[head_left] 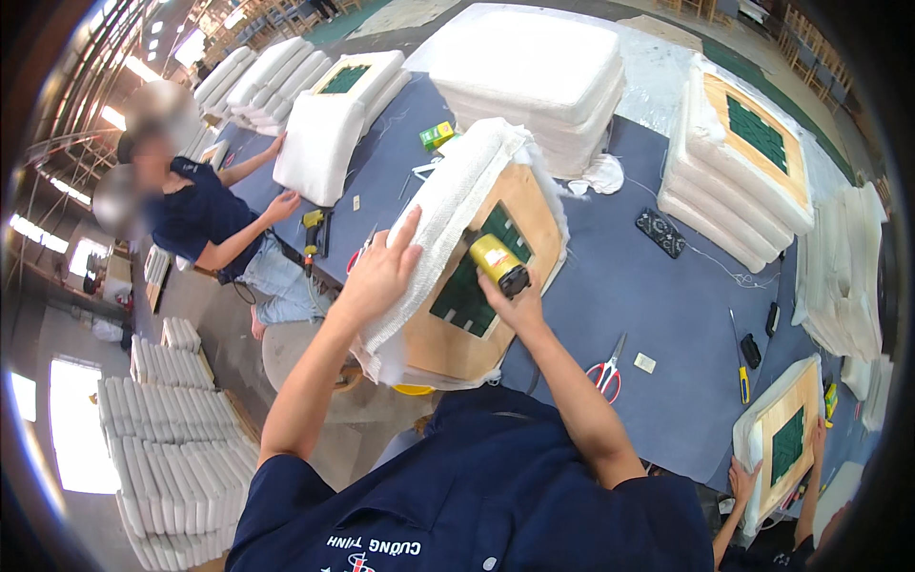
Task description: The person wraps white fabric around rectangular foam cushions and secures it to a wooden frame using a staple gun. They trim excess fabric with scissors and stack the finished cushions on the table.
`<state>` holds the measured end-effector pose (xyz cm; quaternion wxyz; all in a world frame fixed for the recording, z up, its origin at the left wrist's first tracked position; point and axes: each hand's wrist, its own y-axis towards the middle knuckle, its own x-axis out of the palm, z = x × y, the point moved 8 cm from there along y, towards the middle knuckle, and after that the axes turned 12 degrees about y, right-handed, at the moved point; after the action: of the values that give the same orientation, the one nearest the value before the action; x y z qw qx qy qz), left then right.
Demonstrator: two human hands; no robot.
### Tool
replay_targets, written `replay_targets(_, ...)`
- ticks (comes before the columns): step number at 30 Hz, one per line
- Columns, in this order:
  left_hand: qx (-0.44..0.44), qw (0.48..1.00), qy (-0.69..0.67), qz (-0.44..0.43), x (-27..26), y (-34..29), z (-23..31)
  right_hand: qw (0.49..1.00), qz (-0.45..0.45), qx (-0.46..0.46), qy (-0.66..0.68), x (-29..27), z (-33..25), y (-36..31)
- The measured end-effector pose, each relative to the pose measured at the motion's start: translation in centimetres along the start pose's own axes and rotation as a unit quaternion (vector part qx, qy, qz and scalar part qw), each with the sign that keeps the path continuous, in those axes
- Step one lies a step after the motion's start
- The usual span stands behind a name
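Note:
A seat cushion [450, 205] with white fabric over its sides stands tilted in front of me, its bare wooden base [434, 345] turned to the right. Green webbing [467, 297] crosses the opening in that base. My left hand [383, 275] grips the fabric-covered side, its fingers lying over the white cloth. In my right hand [519, 307] is a yellow-green staple gun with a black end [498, 259], held close against the base by the webbing. The gun's nose is hidden from view.
Red-handled scissors [604, 377], a phone [660, 234] and a screwdriver [742, 377] lie on the blue-grey table [596, 286]. Stacked cushions [534, 71] stand behind. A co-worker [205, 214] handles a cushion at left, near another staple gun [313, 234]; another person's hands [743, 480] hold one at lower right.

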<state>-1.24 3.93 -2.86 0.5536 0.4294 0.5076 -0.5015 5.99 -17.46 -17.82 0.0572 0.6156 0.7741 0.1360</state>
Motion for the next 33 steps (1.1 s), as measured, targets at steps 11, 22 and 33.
replay_targets(11, -0.022, 0.999, 0.048, -0.01, -0.5, -2.1, 1.5, 0.992, -0.101, -0.07, 0.037, 0.3, -6.1, -1.5)
replay_targets(22, 0.014, 0.999, 0.0, -0.045, -0.9, -1.7, 1.4, 0.975, -0.218, -0.03, 0.001, 2.7, -6.6, -0.8)
replay_targets(33, -0.007, 0.941, -0.333, -0.051, 0.7, -0.3, -5.7, 0.985, -0.157, 0.034, -0.068, -1.8, -3.1, -5.0)
